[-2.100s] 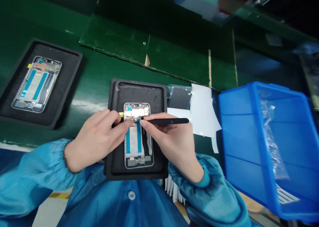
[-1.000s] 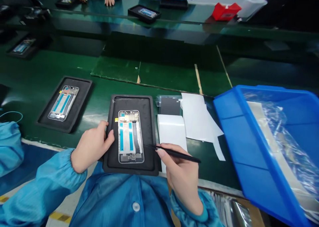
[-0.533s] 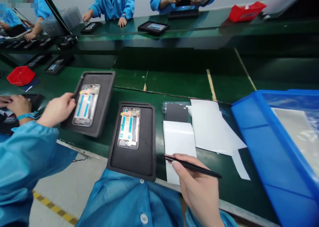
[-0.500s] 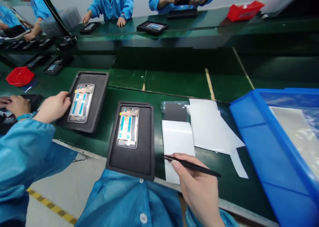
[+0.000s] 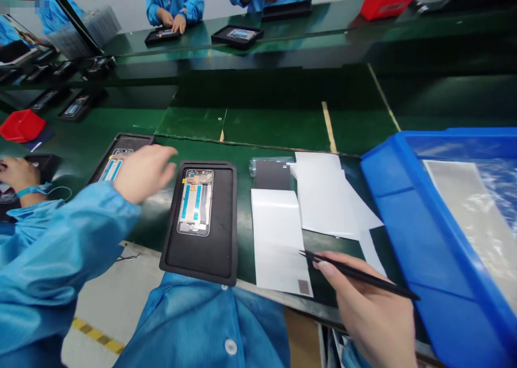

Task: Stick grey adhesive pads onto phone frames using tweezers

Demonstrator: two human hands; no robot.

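left hand (image 5: pixel 145 169) outstretched, blurred, fingers (image 5: pixel 166 152) parted; right hand (image 5: pixel 369 300) lower, fingers pinched.

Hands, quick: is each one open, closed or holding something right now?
Left hand: open, nothing visible in it.
Right hand: closed, holding tweezers.

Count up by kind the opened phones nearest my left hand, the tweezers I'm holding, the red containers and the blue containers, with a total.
Opened phones: 2, one partly hidden by the left hand
Tweezers: 1 pair, in the right hand
Red containers: 2
Blue containers: 1
Total: 6
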